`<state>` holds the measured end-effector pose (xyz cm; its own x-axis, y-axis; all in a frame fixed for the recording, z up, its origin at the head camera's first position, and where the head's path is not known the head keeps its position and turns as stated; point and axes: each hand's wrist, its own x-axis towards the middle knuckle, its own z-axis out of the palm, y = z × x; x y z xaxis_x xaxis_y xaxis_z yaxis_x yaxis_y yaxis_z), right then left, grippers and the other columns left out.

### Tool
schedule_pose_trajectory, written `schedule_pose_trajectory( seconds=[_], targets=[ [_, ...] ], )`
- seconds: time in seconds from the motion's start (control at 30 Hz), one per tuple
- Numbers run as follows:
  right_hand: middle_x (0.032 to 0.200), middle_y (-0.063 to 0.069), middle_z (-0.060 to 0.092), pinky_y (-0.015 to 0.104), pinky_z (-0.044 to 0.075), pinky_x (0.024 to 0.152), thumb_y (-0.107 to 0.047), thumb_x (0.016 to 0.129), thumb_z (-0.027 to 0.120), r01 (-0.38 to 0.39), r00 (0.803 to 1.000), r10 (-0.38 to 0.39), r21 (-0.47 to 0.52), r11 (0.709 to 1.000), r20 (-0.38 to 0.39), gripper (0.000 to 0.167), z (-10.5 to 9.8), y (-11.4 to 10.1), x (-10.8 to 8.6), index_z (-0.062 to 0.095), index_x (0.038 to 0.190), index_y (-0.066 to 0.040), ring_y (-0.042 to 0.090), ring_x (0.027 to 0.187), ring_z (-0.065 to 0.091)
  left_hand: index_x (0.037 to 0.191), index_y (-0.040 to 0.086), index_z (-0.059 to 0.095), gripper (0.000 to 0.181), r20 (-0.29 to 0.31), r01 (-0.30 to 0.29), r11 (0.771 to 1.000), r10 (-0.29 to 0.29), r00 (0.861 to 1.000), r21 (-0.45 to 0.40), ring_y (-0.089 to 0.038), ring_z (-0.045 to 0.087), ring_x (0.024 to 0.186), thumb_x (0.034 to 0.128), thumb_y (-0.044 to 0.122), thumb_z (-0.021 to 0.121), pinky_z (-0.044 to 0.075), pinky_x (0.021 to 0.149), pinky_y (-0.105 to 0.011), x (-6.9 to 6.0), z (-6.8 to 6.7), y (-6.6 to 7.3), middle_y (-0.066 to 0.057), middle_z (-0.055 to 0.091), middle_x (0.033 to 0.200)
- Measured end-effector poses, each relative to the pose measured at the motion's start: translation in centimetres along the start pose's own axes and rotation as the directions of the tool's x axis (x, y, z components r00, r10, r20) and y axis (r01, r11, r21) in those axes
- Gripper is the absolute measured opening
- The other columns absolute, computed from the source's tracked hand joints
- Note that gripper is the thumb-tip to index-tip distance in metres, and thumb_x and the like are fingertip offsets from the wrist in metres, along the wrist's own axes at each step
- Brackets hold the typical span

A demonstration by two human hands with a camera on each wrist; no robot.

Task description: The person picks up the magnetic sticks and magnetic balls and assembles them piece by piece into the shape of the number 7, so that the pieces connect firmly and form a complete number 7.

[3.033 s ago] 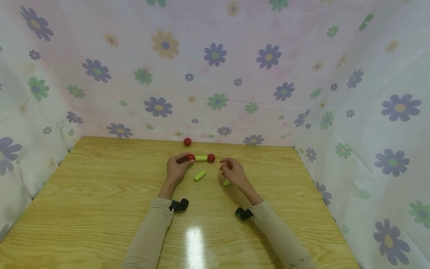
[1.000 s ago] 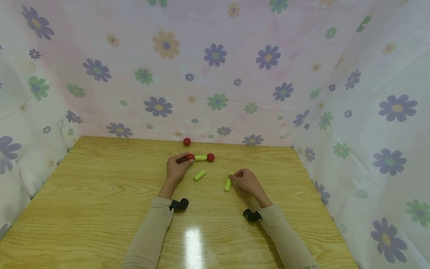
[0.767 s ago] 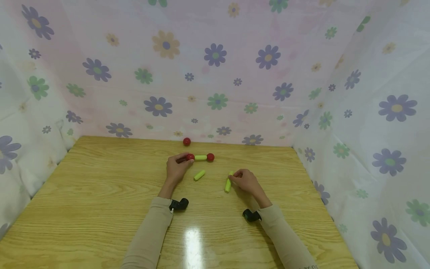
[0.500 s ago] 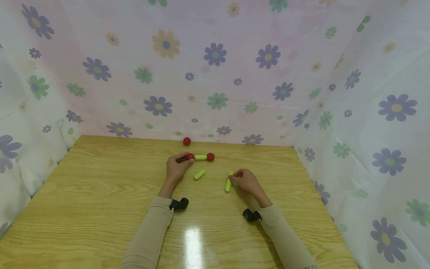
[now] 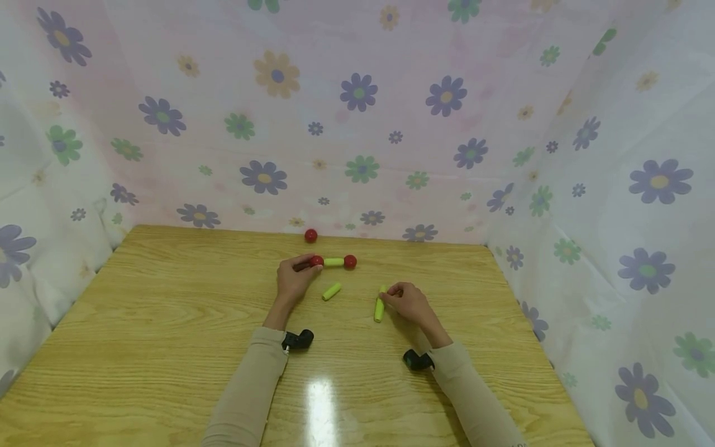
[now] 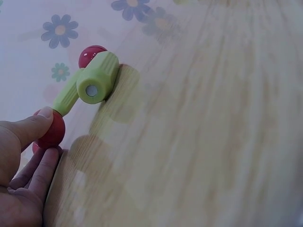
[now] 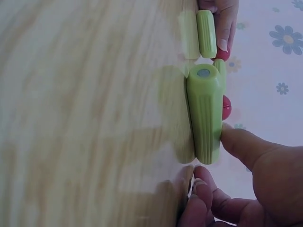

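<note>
My left hand [image 5: 293, 282] pinches a red ball [image 5: 316, 261] between thumb and fingers. From that ball a green rod [image 5: 334, 262] runs right to a second red ball [image 5: 350, 261], all lying on the table. My right hand [image 5: 412, 301] has thumb and fingertips at the far end of another green rod [image 5: 379, 310], which lies on the table. In the right wrist view, the thumb touches that rod [image 7: 206, 113] near its end, with curled fingers [image 7: 203, 189] close by. Between the hands lies a third green rod [image 5: 332, 291], touched by neither.
A loose red ball [image 5: 310, 235] sits near the back edge of the wooden table [image 5: 167, 323]. Flowered cloth [image 5: 357, 124] rises behind the table and along both sides. Each wrist carries a black camera mount.
Since the earliest frame, my right hand has moved right and nearer the front edge, from beside the right red ball to the green rod, which has turned. My left hand has stayed in place.
</note>
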<state>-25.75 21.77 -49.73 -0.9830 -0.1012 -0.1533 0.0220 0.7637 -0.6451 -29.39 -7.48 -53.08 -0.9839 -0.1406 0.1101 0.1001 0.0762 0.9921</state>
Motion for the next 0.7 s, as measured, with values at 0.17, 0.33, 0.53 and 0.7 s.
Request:
schedule_pose_trajectory(
  seconds=[0.17,0.33,0.53,0.7],
  targets=[
    [0.098,0.009,0.067,0.036,0.051,0.072,-0.042,0.098,0.067,-0.003,1.000,0.003,-0.008,1.000,0.006,0.037,0.3,0.0,-0.1,0.068,0.105,-0.005,0.021,0.083,0.060,0.125,0.002,0.072,0.037,-0.003,-0.003,1.000,0.003,1.000,0.001,-0.032,0.067,0.111,0.0894,0.009,0.080,0.057,0.091,-0.034,0.0,0.0,0.0,-0.021,0.070,0.122],
    [0.099,0.009,0.066,0.041,0.052,0.078,-0.042,0.093,0.073,0.012,1.000,-0.012,-0.004,1.000,0.020,0.039,0.6,-0.3,-0.4,0.067,0.105,-0.006,0.022,0.086,0.061,0.125,0.002,0.072,0.037,-0.003,0.006,1.000,-0.006,1.000,0.004,-0.032,0.067,0.111,0.0893,0.009,0.080,0.057,0.091,-0.035,0.0,0.0,0.0,-0.021,0.070,0.122],
    [0.090,0.008,0.066,0.035,0.051,0.070,-0.033,0.089,0.080,0.051,0.999,-0.050,-0.039,0.998,0.008,0.034,0.9,-1.0,-0.5,0.066,0.102,-0.004,0.019,0.076,0.059,0.125,0.002,0.072,0.037,-0.005,0.012,1.000,-0.012,1.000,0.007,-0.032,0.067,0.112,0.0893,0.009,0.080,0.057,0.093,-0.038,0.0,0.0,0.0,-0.022,0.070,0.122],
    [0.084,0.007,0.066,0.031,0.048,0.065,-0.031,0.088,0.081,0.065,0.998,-0.066,-0.055,0.996,-0.023,0.031,0.9,-1.0,-0.5,0.068,0.097,-0.005,0.018,0.071,0.058,0.124,0.002,0.073,0.037,-0.006,0.011,1.000,-0.011,1.000,0.009,-0.032,0.067,0.111,0.0888,0.009,0.080,0.057,0.093,-0.039,0.0,0.0,0.0,-0.022,0.070,0.121]
  ],
)
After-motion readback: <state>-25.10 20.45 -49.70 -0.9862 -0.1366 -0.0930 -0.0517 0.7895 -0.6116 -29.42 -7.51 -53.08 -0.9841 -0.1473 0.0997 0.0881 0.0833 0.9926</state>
